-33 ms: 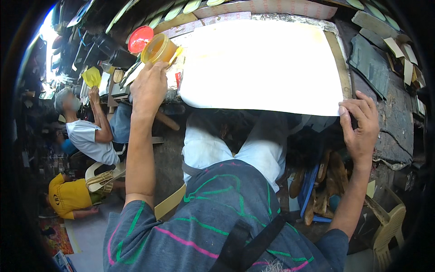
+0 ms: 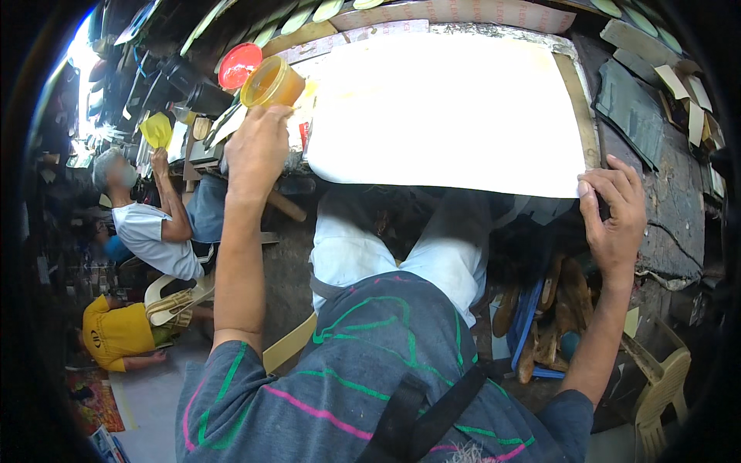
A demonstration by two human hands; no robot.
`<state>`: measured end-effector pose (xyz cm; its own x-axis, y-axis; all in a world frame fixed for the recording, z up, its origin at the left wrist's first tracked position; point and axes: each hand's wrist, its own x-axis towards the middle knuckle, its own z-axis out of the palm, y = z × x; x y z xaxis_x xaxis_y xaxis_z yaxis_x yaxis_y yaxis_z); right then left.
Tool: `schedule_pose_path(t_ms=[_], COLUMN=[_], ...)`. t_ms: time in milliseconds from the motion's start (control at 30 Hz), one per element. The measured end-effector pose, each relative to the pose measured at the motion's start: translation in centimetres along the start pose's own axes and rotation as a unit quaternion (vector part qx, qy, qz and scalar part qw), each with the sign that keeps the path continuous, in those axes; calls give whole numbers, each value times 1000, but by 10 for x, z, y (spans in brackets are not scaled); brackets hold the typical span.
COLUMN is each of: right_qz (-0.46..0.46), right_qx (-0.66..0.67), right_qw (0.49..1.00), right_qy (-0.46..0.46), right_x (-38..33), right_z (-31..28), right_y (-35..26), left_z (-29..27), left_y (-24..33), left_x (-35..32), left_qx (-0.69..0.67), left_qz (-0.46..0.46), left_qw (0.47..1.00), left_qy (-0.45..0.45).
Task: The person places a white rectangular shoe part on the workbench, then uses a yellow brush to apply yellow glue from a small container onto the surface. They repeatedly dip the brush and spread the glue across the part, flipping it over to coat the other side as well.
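Covering much of a worn bench (image 2: 296, 160), a white sheet (image 2: 448, 116) has its near corner pinched by the right hand (image 2: 617, 202); the left hand (image 2: 258, 150) reaches an amber tub (image 2: 279, 83), its grip unclear; a co-worker (image 2: 150, 239) sits leftward; wooden pieces (image 2: 571, 292) fill a blue crate (image 2: 525, 322).

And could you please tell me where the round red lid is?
In the head view, the round red lid is at upper left, beside the round yellow tub, beyond the left hand.

Room above white sheet (image 2: 448, 116), yellow tub (image 2: 291, 86) blocking — upper left
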<state>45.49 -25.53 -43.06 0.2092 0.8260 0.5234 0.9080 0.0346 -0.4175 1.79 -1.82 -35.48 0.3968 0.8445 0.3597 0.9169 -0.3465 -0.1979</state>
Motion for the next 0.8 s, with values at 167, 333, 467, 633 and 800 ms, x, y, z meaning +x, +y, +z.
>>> schedule_pose_path(t_ms=[167,333,467,633,800], right_qz=[-11,-9,-10,-12,-18], right_qx=[-5,-21,-17,-25,-26], right_qw=[1000,1000,1000,1000,999], right_qy=[2,-2,0,-1,0], right_x=[0,0,0,1,1], right_z=[-1,-1,-2,-3,-2], right_y=[1,2,3,4,3], left_z=[2,-8,-8,-14,-8], left_y=[41,112,179,255,266], left_x=[-6,6,19,21,47], left_qx=[16,-38,-74,-162,-269], left_qz=[72,145,243,334,301], left_qw=[996,986,966,928,912], left_qy=[-55,-67,-41,-28,-70])
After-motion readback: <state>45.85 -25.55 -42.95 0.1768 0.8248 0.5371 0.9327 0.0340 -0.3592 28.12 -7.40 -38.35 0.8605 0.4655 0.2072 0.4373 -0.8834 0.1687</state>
